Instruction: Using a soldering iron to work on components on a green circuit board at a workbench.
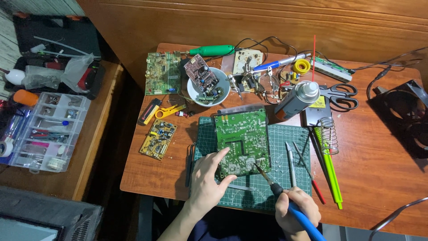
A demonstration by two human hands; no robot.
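Two hands on job: your left hand (206, 178) spread, fingers pressing green circuit board (242, 140) onto cutting mat (285, 147); your right hand (296, 213) grip clenched around blue soldering iron (285, 198), tip at board edge.

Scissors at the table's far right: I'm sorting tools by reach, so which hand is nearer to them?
Right. The right hand, gripping the blue soldering iron, sits well below the scissors; the left hand rests on the green circuit board, farther left.

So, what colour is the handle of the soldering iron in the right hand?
Blue, with a black collar near the tip; the head view shows the soldering iron in the right hand.
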